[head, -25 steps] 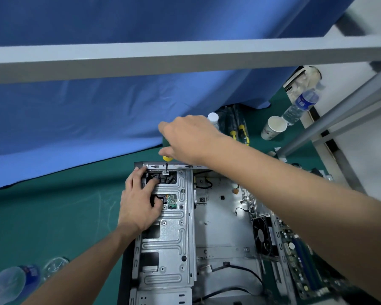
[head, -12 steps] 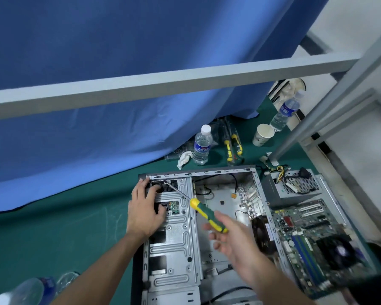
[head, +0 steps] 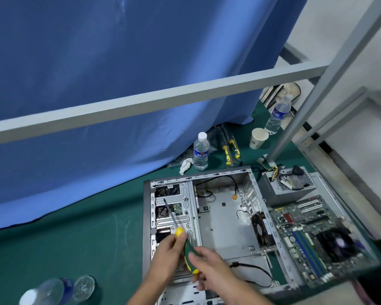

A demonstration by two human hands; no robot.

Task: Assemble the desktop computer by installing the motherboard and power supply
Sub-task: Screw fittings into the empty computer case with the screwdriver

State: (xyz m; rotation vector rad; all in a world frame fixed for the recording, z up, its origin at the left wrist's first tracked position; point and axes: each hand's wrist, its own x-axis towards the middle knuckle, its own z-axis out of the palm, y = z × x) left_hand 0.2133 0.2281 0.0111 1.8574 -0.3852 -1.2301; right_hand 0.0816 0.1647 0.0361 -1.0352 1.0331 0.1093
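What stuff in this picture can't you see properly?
Head view only:
- Screwdriver: the handle's middle is covered by the left hand and right hand.
- Motherboard: near corner blurred.
- Bottle at the bottom edge: cut off and blurred.
- Water bottle label: too small to read.

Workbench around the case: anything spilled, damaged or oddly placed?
Nothing spilled or visibly damaged. The motherboard and power supply lie outside the open case, to its right, as expected before installation. Both hands hold the screwdriver.
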